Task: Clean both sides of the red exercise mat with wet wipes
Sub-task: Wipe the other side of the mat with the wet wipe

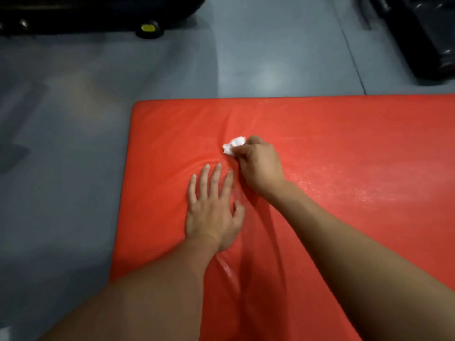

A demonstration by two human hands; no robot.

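- I see the red mat (344, 148) lying flat on the floor (73, 143), its near-left rounded corner and two straight edges in view; the cover is smooth and shiny, like vinyl, with a fine grain.
- The cover wrinkles into soft folds that run from my hands toward me, and a wet sheen glints to the right of my right wrist.
- My right hand (261, 163) holds a small crumpled white wipe (232, 145), fingers curled round it, pressing it onto the mat near the middle of the far part.
- My left hand (211, 212) rests palm down on the mat just beside the right one, fingers straight and slightly spread.
- Both forearms cover much of the near mat.
- The floor is smooth grey-blue with a thin seam at the far right.
- Dark gym equipment (423, 33) stands at the far right, and a black piece with a yellow patch (148, 27) sits at the far left.
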